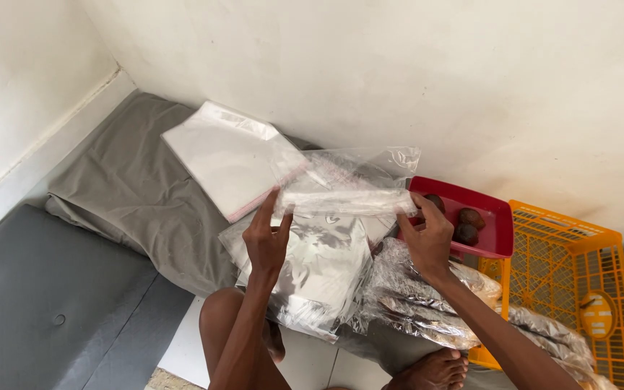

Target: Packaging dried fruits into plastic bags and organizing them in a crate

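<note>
Seated on the floor, we pinch a clear plastic sleeve (330,245) printed with a cat face, left hand (267,242) and right hand (427,238) clamped on the ends of its top flap, stretching it flat above our knee. Spare sleeves (229,155) lie far left on grey cloth (124,188); a red tray (496,217) and an orange crate (579,274) sit right.
</note>
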